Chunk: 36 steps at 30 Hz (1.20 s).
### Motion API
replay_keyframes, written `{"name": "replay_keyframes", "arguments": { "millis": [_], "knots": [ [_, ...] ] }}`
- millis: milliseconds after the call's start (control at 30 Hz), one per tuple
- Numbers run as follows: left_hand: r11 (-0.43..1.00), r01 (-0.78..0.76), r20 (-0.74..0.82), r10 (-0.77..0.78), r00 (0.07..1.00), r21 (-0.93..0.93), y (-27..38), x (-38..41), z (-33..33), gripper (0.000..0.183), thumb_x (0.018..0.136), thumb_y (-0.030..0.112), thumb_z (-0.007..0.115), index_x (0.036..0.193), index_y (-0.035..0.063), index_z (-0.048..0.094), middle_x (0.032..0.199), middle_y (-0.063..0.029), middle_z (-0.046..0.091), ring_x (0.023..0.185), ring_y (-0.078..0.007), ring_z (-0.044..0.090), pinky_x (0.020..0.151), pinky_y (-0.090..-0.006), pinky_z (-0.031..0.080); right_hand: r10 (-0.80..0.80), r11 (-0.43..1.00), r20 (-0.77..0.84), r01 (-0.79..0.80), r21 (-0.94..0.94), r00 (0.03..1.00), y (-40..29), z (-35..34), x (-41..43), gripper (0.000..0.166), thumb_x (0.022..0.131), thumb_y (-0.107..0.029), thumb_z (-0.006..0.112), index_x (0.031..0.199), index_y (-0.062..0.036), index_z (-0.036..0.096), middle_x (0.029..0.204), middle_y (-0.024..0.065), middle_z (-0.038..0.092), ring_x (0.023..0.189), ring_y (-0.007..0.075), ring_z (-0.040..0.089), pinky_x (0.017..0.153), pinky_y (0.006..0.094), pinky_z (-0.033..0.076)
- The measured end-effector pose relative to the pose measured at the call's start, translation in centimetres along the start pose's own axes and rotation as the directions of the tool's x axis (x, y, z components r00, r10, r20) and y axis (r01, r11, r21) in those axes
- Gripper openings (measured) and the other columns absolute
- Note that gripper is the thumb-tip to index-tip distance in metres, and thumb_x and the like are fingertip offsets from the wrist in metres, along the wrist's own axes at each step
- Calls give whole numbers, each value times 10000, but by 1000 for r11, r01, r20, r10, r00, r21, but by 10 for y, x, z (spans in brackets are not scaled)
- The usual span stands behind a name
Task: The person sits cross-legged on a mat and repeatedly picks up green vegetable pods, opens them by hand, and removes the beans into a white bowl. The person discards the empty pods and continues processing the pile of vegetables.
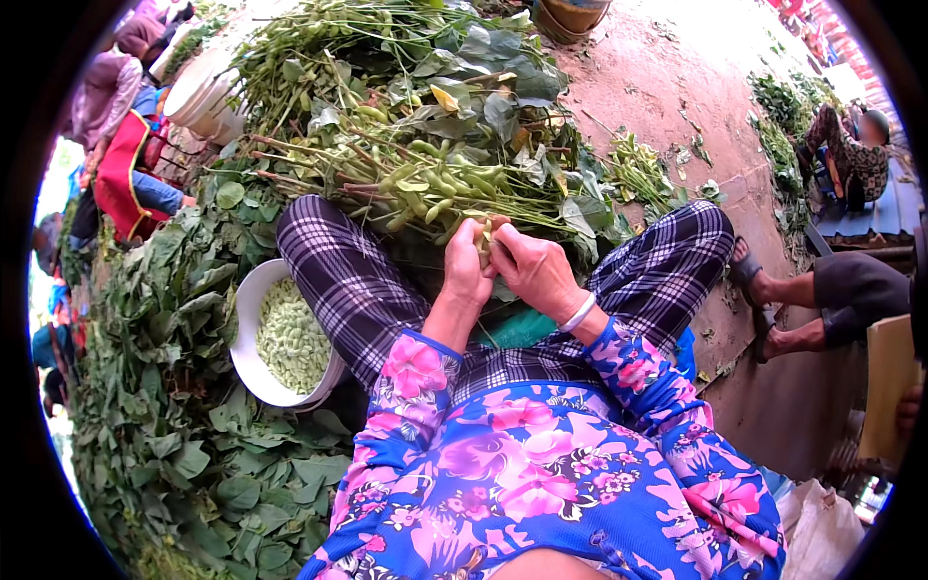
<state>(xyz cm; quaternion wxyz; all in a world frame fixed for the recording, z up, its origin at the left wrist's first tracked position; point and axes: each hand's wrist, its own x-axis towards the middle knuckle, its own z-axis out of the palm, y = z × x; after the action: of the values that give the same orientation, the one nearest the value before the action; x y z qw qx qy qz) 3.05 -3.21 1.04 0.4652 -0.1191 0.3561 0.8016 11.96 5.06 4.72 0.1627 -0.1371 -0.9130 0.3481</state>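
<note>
My left hand and my right hand meet above my lap, in front of the pile. A green soybean pod is pinched in the left fingers. The right thumb and fingertips press on the same pod; their exact grip is partly hidden. Just beyond the hands, cut soybean stalks with plump pods lie in a thick heap. To the left of my left knee, a white plastic bucket holds many shelled green soybeans.
Soybean leaves cover the ground at left. Another white bucket leans at upper left, near seated people. A bucket with a handle stands at the top. At right are a person's sandalled feet and a pale sack.
</note>
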Motion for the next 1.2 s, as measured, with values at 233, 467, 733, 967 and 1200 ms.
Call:
{"name": "replay_keyframes", "arguments": {
  "millis": [233, 467, 733, 967, 1200],
  "knots": [
    [997, 69, 11, -69, 998, -27, -9, 12, -36, 159, 857, 145, 445, 900, 69, 577, 867, -21, 585, 751, -133, 565, 642, -287, 476, 52, 998, 85, -48, -38, 995, -6, -17, 16, 254, 816, -311, 619, 854, -72, 545, 682, 150, 597, 649, 342, 608, 558, 406, 479],
    [991, 49, 68, -58, 996, 128, -1, 2, -17, 236, 916, 240, 430, 1039, 71, 541, 834, -35, 577, 701, -147, 554, 620, -274, 462, -234, 964, 46, 238, -117, 971, -48, -1, 58, 350, 805, -327, 616, 1013, -76, 489, 876, 114, 544, 740, 303, 593, 586, 387, 489],
    [908, 25, 119, -82, 989, 418, 17, -21, -7, 229, 945, 295, 413, 987, 109, 540, 646, 51, 466, 420, -50, 380, 355, -163, 276, -176, 982, -4, 176, -76, 984, -40, -5, 62, 233, 848, -229, 540, 1010, -69, 491, 902, 126, 546, 746, 325, 609, 602, 417, 497],
    [997, -4, 61, 9, 998, -74, 31, -25, 5, 193, 948, 241, 432, 959, 93, 555, 631, 37, 510, 435, -62, 429, 340, -200, 311, -162, 986, -49, 163, 22, 986, -33, -13, 49, 195, 840, -208, 542, 959, -59, 502, 898, 114, 529, 701, 330, 593, 581, 420, 492],
    [975, 54, 169, -17, 986, -215, 31, -29, 0, 193, 950, 274, 442, 950, 118, 555, 616, 27, 466, 427, -71, 393, 300, -197, 260, -258, 965, -69, 260, 30, 964, -25, -14, 38, 244, 819, -162, 546, 1038, -57, 519, 891, 94, 541, 687, 301, 602, 571, 380, 505]
  ]
}}
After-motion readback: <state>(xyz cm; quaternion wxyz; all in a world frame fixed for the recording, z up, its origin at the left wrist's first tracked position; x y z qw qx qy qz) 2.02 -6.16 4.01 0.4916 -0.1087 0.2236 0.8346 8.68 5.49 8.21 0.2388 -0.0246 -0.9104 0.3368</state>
